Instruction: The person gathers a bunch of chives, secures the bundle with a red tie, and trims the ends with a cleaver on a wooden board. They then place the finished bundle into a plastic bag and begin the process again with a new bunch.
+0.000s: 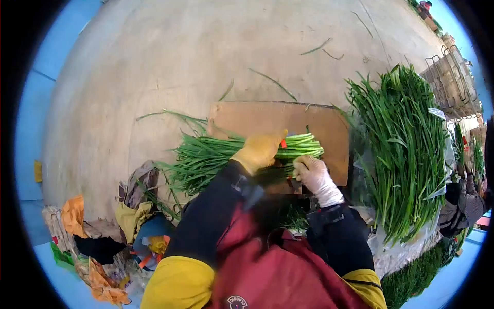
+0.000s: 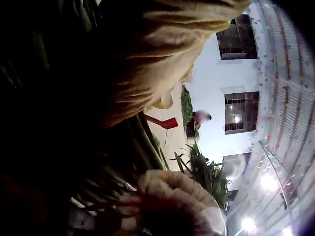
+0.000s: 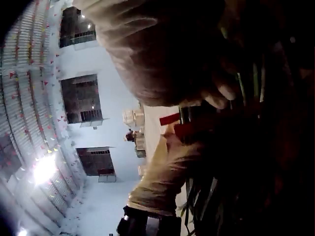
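Observation:
A bunch of green leafy stalks [image 1: 203, 157] lies across a brown board [image 1: 247, 114], pale stems to the right. My left hand [image 1: 260, 152], in a yellow glove, grips the bunch from above near the stems. Beside its fingers a red tape [image 1: 283, 143] shows at the bunch, and its end sticks out in the left wrist view. My right hand [image 1: 313, 175], in a white glove, has its fingers curled at the near side of the stems. In the right wrist view its fingertips [image 3: 224, 93] pinch close by the red band, partly hidden in shadow.
To the right lies a big heap of green leafy stalks [image 1: 401, 149] on clear plastic. A wire basket [image 1: 450, 82] stands behind it. Bags and cloths [image 1: 136, 213] lie at the left. Loose leaves [image 1: 272, 83] are scattered on the floor. Another person [image 2: 202, 118] shows far off.

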`<state>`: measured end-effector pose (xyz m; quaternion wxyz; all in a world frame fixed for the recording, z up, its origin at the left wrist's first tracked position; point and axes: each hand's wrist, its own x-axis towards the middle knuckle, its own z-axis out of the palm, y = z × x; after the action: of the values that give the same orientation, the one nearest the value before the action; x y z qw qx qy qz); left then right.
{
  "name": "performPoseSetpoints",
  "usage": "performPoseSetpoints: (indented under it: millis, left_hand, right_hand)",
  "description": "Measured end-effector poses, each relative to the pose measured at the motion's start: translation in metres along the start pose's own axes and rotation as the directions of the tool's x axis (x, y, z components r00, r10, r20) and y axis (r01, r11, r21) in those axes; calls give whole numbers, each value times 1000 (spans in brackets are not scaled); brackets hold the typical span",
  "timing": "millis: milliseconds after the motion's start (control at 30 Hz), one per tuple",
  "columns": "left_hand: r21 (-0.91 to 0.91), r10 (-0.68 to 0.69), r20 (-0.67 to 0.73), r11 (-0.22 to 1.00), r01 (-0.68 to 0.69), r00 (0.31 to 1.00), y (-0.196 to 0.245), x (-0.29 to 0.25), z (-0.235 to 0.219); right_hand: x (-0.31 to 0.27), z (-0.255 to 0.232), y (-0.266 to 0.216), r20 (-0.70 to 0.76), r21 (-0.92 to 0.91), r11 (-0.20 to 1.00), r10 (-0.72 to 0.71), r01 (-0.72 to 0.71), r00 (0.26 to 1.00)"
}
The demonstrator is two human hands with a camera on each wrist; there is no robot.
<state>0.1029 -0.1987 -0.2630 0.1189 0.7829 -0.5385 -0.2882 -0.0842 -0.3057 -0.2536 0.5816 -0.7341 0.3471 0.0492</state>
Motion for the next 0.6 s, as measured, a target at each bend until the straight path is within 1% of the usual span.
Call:
performPoseSetpoints:
  millis: [67,100,200,233,300,333,367,400,467,500,533,567,600]
  left_hand:
    - [-18,-4,24,1000,5,1000,2,-2,-3]
    - [-53,34,-50,998,-37,998,-1,-5,2]
    - [7,74,-74,997,-73,995,-4,-4,6]
    - [7,54,-52,999,-53,997,-1,-5,4]
    - [10,15,-11,1000,-15,1000,6,-4,-1]
    - [7,31,-30,999,-31,999,5,-4,-1]
    - [4,47,-49,999,-47,998,4,-6,0]
    - [1,63,-69,998,-63,996,4,-7,0]
    - [6,54,-56,999,-53,997,8,-8,-4]
    - [8,48,-49,999,-48,998,8,-8,-6]
    - [20,46,-39,999,-45,998,6,-6,-4]
    - [30,44,-30,999,-43,999,2,-3,0]
    - [39,40,-21,998,-39,999,2,-2,-2]
  right_hand:
    - [2,-9,22,12,-252,962,-102,102,995]
    - [-2,-9,21,5,-333,938,-95,91,995]
    - [-13,-1,12,39,-473,879,-41,55,998]
    - [-14,5,14,65,-545,827,-125,140,990]
    - [-18,13,11,134,-540,815,-161,208,978]
    - [-19,16,9,167,-536,809,-180,243,969]
    - [-14,23,21,183,-577,765,-219,285,959]
    - [-11,30,28,202,-595,746,-221,299,954]
    - [-11,46,28,252,-662,703,-117,259,961]
    - [-9,49,22,315,-670,672,-128,316,940]
    - [-4,50,25,222,-567,755,-246,330,944]
    - [4,53,33,112,-454,817,-345,357,932]
    - [7,53,29,-11,-334,856,-422,395,906]
